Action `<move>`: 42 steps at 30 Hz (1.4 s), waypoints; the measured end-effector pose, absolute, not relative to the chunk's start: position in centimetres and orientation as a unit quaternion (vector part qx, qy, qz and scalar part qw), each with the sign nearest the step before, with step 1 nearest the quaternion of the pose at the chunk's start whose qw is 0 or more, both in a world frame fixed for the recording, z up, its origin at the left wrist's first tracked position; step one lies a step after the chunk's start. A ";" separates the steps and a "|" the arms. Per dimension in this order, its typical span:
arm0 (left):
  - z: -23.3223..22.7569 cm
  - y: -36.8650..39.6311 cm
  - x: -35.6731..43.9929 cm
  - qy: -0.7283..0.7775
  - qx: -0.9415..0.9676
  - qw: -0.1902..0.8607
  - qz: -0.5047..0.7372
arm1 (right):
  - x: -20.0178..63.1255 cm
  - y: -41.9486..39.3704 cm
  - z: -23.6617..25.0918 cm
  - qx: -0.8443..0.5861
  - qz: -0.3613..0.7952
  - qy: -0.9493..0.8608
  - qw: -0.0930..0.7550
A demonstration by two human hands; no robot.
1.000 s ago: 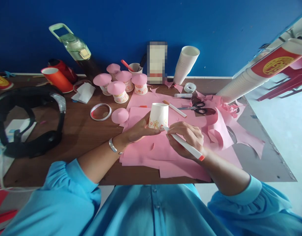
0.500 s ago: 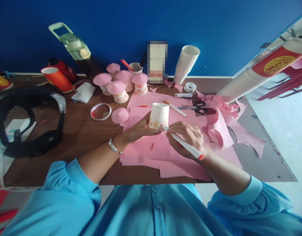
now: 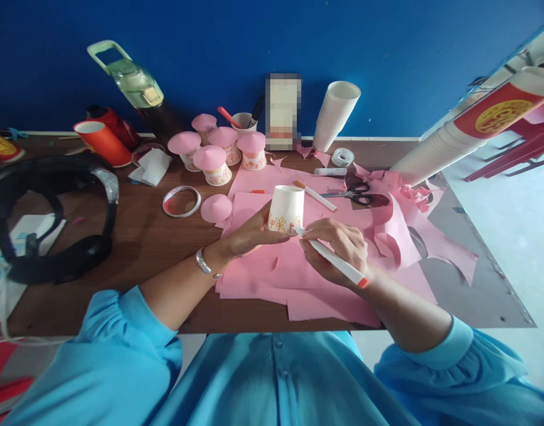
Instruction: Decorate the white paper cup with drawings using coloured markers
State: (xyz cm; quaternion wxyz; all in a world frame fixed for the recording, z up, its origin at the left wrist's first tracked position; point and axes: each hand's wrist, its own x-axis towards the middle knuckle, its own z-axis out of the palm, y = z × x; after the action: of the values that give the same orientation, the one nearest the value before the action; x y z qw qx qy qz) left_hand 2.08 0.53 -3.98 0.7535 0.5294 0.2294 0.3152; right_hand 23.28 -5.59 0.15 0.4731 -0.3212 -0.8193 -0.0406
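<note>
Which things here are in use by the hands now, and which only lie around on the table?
In use:
left hand steadying the paper cup
right hand holding the marker, tip at the cup
pink paper underneath

Lying about:
scissors
tape roll
headphones
stack of cups

Paper cup (image 3: 287, 208) white, orange flower drawings near base. Marker (image 3: 332, 258) white, orange end. Paper sheets (image 3: 298, 278) pink. Finished cups (image 3: 219, 157) white with orange drawings, pink domed tops. Cup stack (image 3: 334, 115) plain white. Scissors (image 3: 359, 194) black-handled. Worktop (image 3: 134, 236) dark brown. Wall (image 3: 210, 47) deep blue. Sleeves (image 3: 121, 349) light blue. Headset (image 3: 45, 219) black.
</note>
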 end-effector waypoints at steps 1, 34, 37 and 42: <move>-4.0 0.5 2.1 0.229 0.531 0.753 0.314 | 23.3 -5.6 0.2 -0.322 -0.040 -0.820 0.472; -4.0 0.5 2.0 0.244 0.523 0.755 0.311 | 23.3 -5.5 0.5 -0.302 -0.032 -0.835 0.459; -4.2 0.5 2.1 0.239 0.521 0.756 0.316 | 23.4 -5.5 0.3 -0.310 -0.041 -0.829 0.463; -4.5 0.6 2.0 0.236 0.522 0.756 0.317 | 23.4 -5.5 0.1 -0.319 -0.043 -0.822 0.470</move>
State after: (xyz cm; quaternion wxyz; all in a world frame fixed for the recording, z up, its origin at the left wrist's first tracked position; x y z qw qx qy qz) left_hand 2.00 0.59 -4.54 0.7556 0.5220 0.2364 0.3175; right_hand 23.40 -5.51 0.12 0.4696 -0.3188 -0.8222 -0.0430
